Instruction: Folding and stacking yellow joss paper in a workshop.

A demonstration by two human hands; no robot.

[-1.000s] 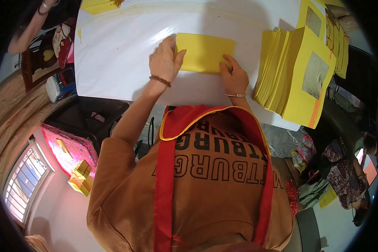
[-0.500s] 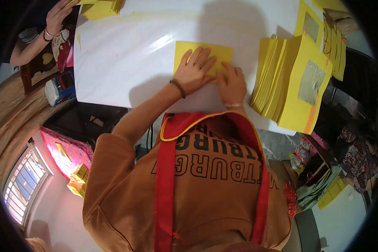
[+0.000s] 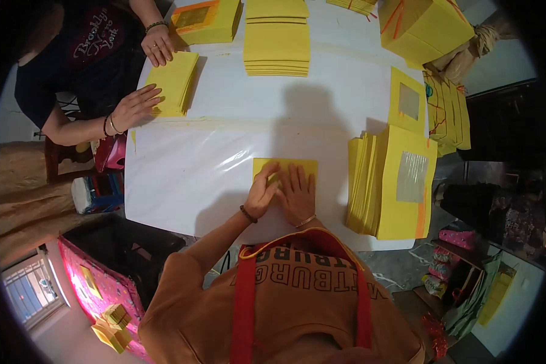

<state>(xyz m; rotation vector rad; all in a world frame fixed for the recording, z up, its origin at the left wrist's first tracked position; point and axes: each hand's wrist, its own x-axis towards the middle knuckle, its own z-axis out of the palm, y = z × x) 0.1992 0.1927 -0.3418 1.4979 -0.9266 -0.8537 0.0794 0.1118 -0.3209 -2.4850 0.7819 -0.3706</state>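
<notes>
A yellow paper sheet (image 3: 261,165), looking folded, lies flat on the white-covered table in front of me. My right hand (image 3: 298,197) rests palm down on it with the fingers spread. Beside it, turned a little inward, my left hand (image 3: 261,192) has its stretched fingers on the sheet's left part. The hands nearly meet at the thumbs and hide the sheet's lower part. To the right, a fanned stack of yellow paper sheets (image 3: 361,182) leans by a sheet bearing a silver foil square (image 3: 412,176) and an orange stripe.
Across the white table (image 3: 182,176), a co-worker's hands (image 3: 134,109) press on a yellow paper stack (image 3: 173,82). More yellow stacks (image 3: 276,48) stand at the far side. A tied yellow bundle (image 3: 424,30) is far right. A black chair (image 3: 118,242) stands at my left.
The view has shifted, showing more of the far table and the co-worker. My right hand now lies flat and spread on the sheet; my left hand has moved to the sheet's left part.
</notes>
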